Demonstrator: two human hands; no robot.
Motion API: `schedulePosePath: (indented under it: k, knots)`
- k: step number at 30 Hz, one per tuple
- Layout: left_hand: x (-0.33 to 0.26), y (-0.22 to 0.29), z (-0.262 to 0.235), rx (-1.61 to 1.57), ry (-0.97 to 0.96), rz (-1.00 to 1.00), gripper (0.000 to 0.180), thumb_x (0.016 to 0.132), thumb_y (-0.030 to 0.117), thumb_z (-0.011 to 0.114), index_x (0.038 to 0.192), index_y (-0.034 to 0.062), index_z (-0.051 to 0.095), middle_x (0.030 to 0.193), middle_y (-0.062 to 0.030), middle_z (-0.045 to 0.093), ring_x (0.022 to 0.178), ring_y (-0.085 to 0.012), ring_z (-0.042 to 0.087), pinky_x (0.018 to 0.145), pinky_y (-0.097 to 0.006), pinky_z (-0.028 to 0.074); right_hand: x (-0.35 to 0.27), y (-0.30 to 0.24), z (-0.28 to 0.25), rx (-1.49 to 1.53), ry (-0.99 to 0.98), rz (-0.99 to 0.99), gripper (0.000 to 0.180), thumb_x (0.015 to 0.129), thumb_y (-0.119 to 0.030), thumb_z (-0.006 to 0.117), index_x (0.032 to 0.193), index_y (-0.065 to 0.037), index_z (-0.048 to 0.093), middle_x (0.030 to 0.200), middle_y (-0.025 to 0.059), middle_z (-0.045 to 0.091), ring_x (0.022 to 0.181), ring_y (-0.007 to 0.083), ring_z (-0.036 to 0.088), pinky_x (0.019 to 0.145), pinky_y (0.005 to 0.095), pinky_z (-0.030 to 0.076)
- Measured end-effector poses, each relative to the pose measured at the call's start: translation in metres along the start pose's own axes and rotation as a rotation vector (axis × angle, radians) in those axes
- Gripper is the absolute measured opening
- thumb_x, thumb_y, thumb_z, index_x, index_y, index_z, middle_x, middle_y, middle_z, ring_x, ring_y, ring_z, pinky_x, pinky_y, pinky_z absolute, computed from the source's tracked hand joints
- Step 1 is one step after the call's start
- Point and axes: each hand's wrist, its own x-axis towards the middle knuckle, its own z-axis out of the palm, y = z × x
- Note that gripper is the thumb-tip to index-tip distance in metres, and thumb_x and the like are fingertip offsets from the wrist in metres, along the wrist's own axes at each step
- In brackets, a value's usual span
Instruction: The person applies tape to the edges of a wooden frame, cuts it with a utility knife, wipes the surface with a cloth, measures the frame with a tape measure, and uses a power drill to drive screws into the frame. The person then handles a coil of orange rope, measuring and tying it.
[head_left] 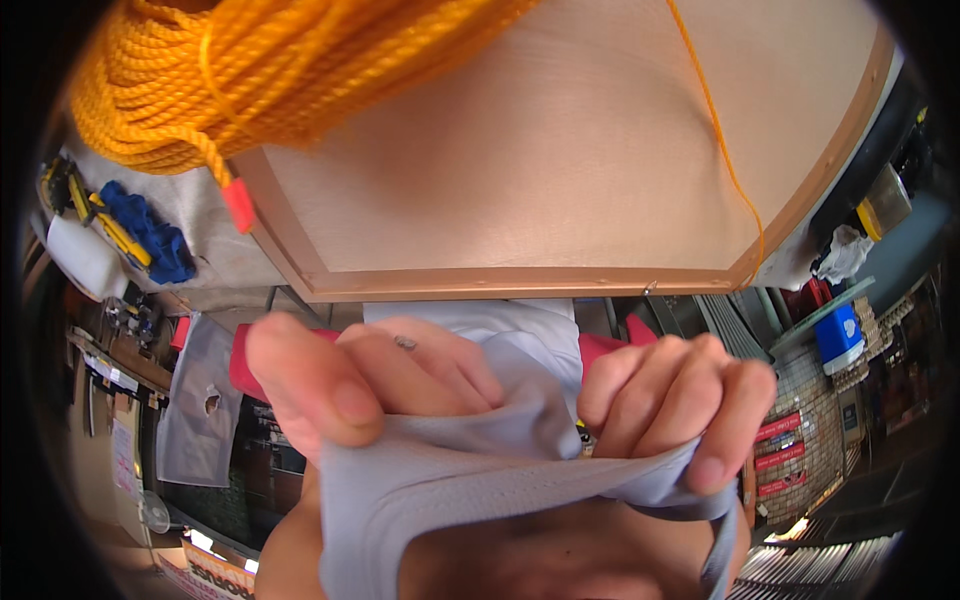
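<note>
Both hands grip a piece of grey stretchy fabric (pixel 480 478) with a curved, stitched edge and a narrow strap at its right end. My left hand (pixel 370 375) pinches the left part, thumb in front and fingers partly hidden behind the folds. My right hand (pixel 680 405) has its fingers curled over the right part, near the strap. The fabric is spread between them, close to the camera, and bare skin shows beneath its edge. What kind of garment or cover it is, I cannot tell. White cloth (pixel 470 318) with red parts lies behind the hands.
A large framed panel (pixel 560 190) stretches across the far side. Thick coiled orange rope (pixel 290 70) hangs over its left corner, and a thin orange cord (pixel 715 120) crosses its right. Yellow-handled tools (pixel 122 232) and blue cloth (pixel 148 235) lie left; a blue-and-white box (pixel 838 338) stands right.
</note>
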Motion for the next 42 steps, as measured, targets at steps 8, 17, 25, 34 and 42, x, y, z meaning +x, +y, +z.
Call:
schedulePosePath:
  k: [8,17,25,34,42]
  knots:
    - [0.005,0.031,0.024,-0.055,0.338,-0.112,0.019,0.086,0.020,0.061,0.096,0.0077,0.052,0.067,-0.0062,0.051,0.055,-0.0232,0.051,0.063,-0.045,0.054,0.033,0.017,0.053,-0.101,0.509,-0.020,0.017,0.094,-0.022,0.055,0.083,-0.010,0.050,0.058,0.0069,0.049,0.045,0.0235,0.046,0.051,0.0374,0.040]
    - [0.004,0.046,0.050,-0.496,0.443,-0.063,0.019,0.088,0.023,0.059,0.094,0.0062,0.055,0.078,-0.0084,0.056,0.067,-0.0247,0.056,0.072,-0.041,0.054,0.005,0.075,0.051,-0.247,0.267,-0.094,0.011,0.091,-0.018,0.057,0.091,-0.008,0.052,0.070,0.0079,0.053,0.059,0.0254,0.049,0.060,0.0384,0.042]
    - [-0.007,0.062,0.065,-0.696,0.453,-0.116,0.020,0.089,0.025,0.058,0.093,0.0050,0.057,0.087,-0.0101,0.060,0.076,-0.0260,0.060,0.078,-0.039,0.054,-0.001,0.108,0.046,-0.358,0.206,-0.138,0.014,0.089,-0.015,0.058,0.098,-0.005,0.054,0.081,0.0089,0.056,0.071,0.0271,0.052,0.067,0.0394,0.043]
    - [-0.017,0.113,0.033,-0.794,0.030,-0.602,0.024,0.090,0.025,0.058,0.099,0.0035,0.060,0.105,-0.0134,0.063,0.094,-0.0289,0.063,0.085,-0.039,0.052,0.014,0.102,0.042,-0.557,0.021,-0.152,0.022,0.086,-0.011,0.060,0.106,-0.003,0.056,0.092,0.0099,0.059,0.085,0.0291,0.055,0.076,0.0404,0.044]
    - [0.025,0.017,-0.059,-0.119,-0.332,0.516,0.025,0.079,0.020,0.067,0.099,0.0066,0.059,0.084,-0.0068,0.055,0.077,-0.0247,0.056,0.082,-0.046,0.050,0.048,0.044,0.025,-1.332,0.058,-0.456,0.030,0.084,-0.008,0.061,0.113,-0.001,0.058,0.103,0.0108,0.063,0.097,0.0308,0.058,0.084,0.0413,0.045]
